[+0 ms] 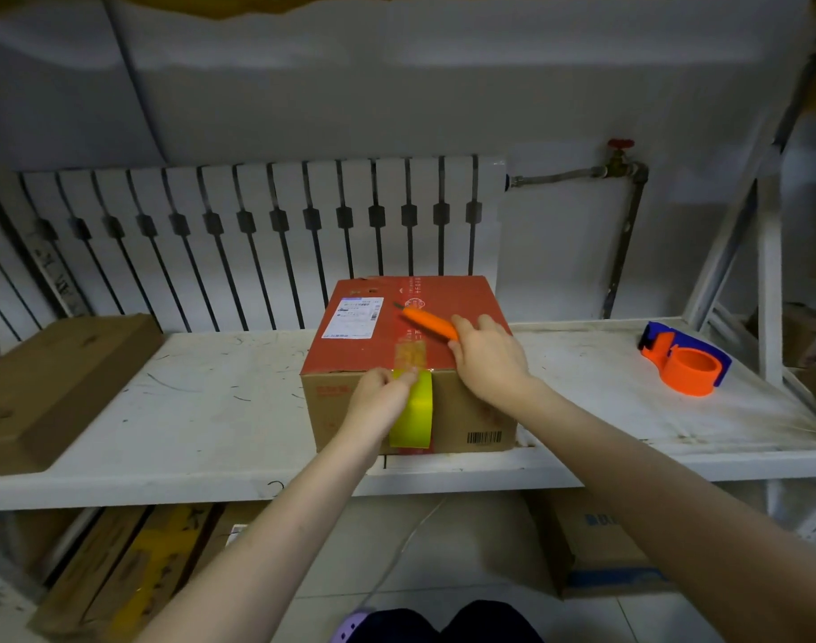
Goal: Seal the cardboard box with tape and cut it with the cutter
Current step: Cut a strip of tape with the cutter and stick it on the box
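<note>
Box (pixel 471 406) against left hand (pixel 380 397), under right hand (pixel 487 357)

The left hand (pixel 380 396) pinches yellow tape (pixel 415 413) at the cardboard box's (pixel 373 350) 6 o'clock edge. The right hand (pixel 487 359) grips the orange cutter (pixel 427 320), pointing to 10 o'clock. A tape dispenser (pixel 686 364) sits at the box's 3 o'clock.

Both arms fwd. L hand (pixel 378 399) pinches tape (pixel 413 410); R hand (pixel 489 359) grips cutter (pixel 427 321), fingers curled.
</note>
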Available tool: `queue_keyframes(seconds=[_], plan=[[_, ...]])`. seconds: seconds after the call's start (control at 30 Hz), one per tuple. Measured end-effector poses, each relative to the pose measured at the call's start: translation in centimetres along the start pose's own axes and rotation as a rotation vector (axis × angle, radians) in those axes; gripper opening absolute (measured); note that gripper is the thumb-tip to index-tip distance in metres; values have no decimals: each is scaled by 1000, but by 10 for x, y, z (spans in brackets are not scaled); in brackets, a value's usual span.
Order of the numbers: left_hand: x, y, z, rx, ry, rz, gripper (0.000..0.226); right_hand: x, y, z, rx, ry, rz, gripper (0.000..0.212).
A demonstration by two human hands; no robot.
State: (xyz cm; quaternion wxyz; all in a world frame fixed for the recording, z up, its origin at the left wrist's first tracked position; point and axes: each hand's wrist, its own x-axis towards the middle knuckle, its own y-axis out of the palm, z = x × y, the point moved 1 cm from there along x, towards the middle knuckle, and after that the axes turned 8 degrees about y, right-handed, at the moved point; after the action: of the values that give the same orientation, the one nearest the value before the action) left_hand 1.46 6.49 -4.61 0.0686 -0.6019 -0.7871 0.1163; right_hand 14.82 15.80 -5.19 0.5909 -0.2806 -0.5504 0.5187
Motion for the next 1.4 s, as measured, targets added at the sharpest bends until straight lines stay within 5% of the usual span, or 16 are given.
queue_keyframes(seconds=[0.2,0.53,1.1,1.3,1.4], plan=[[-14,10,15,-156,86,-45,16,-3,13,5,-16,-140,68,47],[-24,18,39,-90,296,-199,34,-3,18,-2,-37,-214,72,47],[-25,25,60,-151,72,-180,45,-3,20,-1,-1,-202,86,47],[-18,20,63,-169,-136,-109,24,-5,20,0,19,-194,86,46],[-14,18,67,-207,-226,-93,38,-6,18,0,13,-192,83,47]])
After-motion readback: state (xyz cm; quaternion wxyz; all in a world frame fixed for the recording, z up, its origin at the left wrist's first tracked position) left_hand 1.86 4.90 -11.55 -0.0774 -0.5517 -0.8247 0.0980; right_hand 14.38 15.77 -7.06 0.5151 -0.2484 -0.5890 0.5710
